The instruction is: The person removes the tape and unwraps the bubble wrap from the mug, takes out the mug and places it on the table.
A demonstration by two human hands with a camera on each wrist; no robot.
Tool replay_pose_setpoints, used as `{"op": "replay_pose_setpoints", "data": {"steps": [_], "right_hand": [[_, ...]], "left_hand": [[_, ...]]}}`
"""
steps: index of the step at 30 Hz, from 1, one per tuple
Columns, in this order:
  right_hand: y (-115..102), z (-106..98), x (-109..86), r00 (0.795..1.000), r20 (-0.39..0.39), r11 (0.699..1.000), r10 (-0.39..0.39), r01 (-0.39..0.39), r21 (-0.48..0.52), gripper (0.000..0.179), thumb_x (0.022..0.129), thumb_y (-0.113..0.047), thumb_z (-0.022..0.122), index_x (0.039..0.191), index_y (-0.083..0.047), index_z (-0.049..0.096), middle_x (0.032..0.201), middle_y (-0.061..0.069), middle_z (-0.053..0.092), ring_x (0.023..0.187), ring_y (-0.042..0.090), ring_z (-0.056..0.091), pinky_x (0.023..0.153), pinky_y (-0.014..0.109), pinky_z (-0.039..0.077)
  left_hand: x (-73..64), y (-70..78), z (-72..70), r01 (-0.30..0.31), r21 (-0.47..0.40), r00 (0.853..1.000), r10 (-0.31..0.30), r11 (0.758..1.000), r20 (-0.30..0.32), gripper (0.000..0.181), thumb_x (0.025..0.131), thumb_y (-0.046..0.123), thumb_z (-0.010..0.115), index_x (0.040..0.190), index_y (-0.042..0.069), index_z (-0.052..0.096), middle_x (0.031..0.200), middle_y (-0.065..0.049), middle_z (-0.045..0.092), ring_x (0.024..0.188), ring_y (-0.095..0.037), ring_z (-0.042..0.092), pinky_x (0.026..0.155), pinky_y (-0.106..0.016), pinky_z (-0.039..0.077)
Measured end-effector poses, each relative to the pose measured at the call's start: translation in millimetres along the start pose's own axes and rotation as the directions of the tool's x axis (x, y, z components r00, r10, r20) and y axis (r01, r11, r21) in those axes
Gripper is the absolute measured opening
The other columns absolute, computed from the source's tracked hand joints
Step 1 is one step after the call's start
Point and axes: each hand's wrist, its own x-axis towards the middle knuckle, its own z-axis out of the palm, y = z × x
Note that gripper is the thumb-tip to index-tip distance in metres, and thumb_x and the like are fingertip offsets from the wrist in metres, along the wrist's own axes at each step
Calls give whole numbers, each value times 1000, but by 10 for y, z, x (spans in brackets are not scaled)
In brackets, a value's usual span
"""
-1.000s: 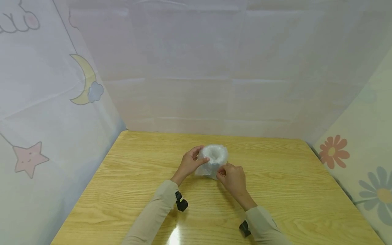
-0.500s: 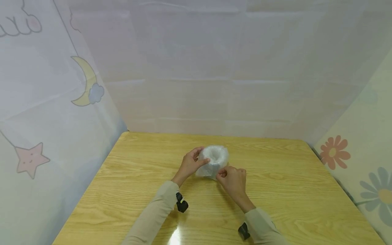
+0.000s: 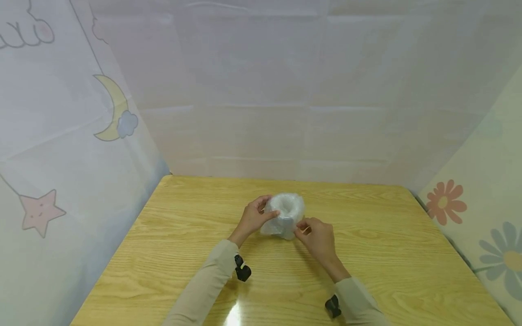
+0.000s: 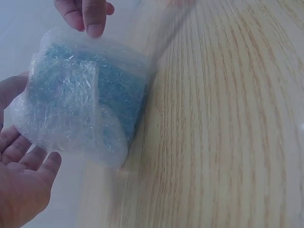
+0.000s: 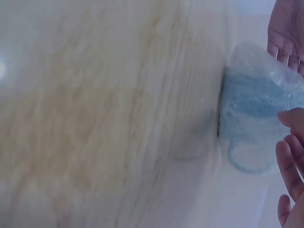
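Observation:
A blue mug (image 4: pixel 121 92) wrapped in clear bubble wrap (image 3: pixel 283 225) stands on the table; in the right wrist view, a loop like its handle (image 5: pixel 249 166) shows through the plastic. From the left side my left hand (image 3: pixel 252 218) holds the bundle, its thumb on the upper edge and its fingers round the far side. My right hand (image 3: pixel 319 236) is at the bundle's near right side, thumb and forefinger pinching the bubble wrap there. A loose flap of wrap lies over the mug's front in the left wrist view. The mug's inside is hidden.
The wood-grain table (image 3: pixel 195 199) reaches to a pale cloth backdrop (image 3: pixel 253 90) behind and at both sides. Black wrist cameras are strapped at both cuffs, the left camera (image 3: pixel 243 270) and right camera (image 3: pixel 333 307) hanging just above the tabletop.
My right hand has shifted slightly to the right along the bubble wrap, its forearm with it. My left hand and the bundle stay almost where they were.

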Motion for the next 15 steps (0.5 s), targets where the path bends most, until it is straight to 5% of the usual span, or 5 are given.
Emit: {"op": "replay_pose_setpoints", "data": {"steps": [8, 15], "right_hand": [[201, -20, 4, 987, -17, 987, -159, 159, -7, 18, 66, 0, 88, 77, -5, 73, 68, 3, 68, 54, 15, 64, 53, 32, 54], [246, 1, -3, 986, -10, 986, -164, 164, 29, 21, 64, 3, 88, 79, -2, 74, 68, 6, 68, 54, 16, 63, 49, 27, 53]], "left_hand": [[-20, 50, -14, 24, -40, 999, -23, 999, 30, 62, 89, 17, 73, 143, 2, 46, 144, -18, 45, 133, -33, 41, 99, -40, 44], [-149, 363, -48, 20, -30, 998, -18, 999, 63, 59, 91, 8, 70, 141, -5, 43, 143, -24, 44, 132, -38, 41, 97, -38, 47]]}}
